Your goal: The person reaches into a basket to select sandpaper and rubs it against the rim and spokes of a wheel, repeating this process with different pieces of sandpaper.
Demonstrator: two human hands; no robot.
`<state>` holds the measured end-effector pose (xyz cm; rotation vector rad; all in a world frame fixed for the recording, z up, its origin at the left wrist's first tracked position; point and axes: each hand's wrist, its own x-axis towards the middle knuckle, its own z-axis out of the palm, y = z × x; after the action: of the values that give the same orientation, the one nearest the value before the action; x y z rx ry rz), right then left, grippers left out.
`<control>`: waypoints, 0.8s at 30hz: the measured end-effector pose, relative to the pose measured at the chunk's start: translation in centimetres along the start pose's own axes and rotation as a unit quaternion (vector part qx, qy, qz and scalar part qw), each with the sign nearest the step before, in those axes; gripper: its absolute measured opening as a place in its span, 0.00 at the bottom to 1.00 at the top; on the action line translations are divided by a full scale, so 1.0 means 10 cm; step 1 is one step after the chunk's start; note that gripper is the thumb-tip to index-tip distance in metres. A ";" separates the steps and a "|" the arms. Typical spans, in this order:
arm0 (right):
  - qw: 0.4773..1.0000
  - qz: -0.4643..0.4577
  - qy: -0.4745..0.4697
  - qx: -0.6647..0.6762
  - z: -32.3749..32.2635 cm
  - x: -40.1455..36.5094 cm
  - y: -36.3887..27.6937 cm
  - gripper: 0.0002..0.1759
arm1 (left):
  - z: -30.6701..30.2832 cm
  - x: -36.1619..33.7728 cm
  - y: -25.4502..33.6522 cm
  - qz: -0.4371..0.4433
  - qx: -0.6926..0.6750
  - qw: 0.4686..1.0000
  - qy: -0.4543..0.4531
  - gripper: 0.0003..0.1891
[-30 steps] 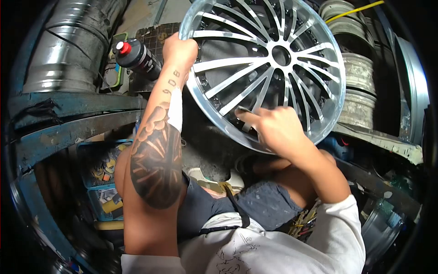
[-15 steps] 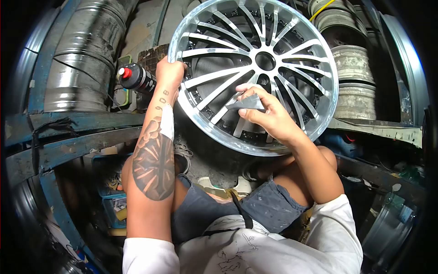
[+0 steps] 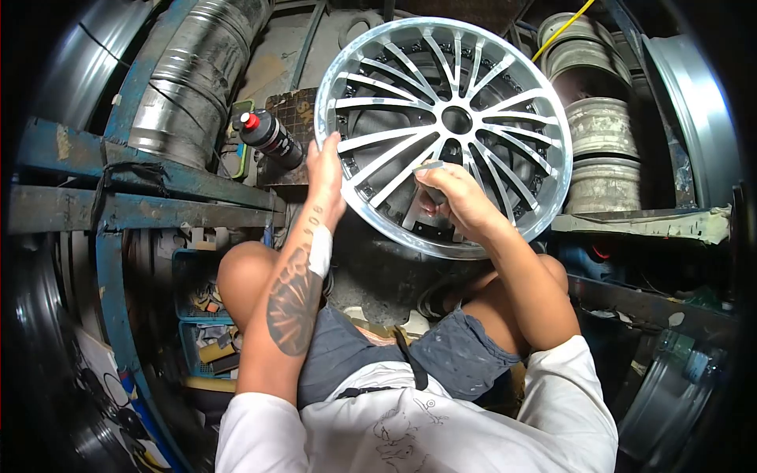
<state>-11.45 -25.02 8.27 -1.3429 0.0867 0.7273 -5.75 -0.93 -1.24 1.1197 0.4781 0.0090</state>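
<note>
A large alloy wheel rim (image 3: pixel 384 142) with bright spokes and a dull, whitish outer lip faces up in front of me. My left hand (image 3: pixel 324 169) grips its lip at the left, the thumb on the near face and the other fingers partly hidden round the edge. Over the lower spokes is my right hand (image 3: pixel 461 199), curled with a small grey folded piece of sandpaper (image 3: pixel 429 167) pinched between thumb and fingers. The sandpaper overlaps a spoke just below the centre hole, and part of it is hidden by the fingers.
A dark bottle with a red cap (image 3: pixel 272 139) stands left of the wheel. Stacked bare rims (image 3: pixel 603 130) line the right, and metal barrels (image 3: pixel 185 87) the left. Blue baskets (image 3: pixel 192 347) with odds and ends sit below a blue frame (image 3: pixel 158 197).
My right hand has turned over and tightened, so less of the sandpaper shows. My left hand has slid lower along the lip. The whole view has shifted slightly.
</note>
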 end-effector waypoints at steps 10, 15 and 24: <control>0.791 -0.242 0.075 -0.556 0.34 -0.10 0.18 0.18 | 0.19 -0.41 -0.13 0.067 -0.071 0.994 0.057 0.12; 0.765 -0.215 0.083 -0.601 0.47 -0.01 0.20 0.21 | 0.23 -0.40 -0.16 0.079 -0.031 0.993 0.079 0.13; 0.602 -0.235 0.047 -0.762 0.50 0.16 0.19 0.26 | 0.26 -0.50 0.03 -0.024 -0.233 0.972 0.015 0.21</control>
<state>-12.91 -19.78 7.22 -2.8681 -1.0263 0.0913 -9.19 -4.30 1.71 0.6464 0.4980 0.0912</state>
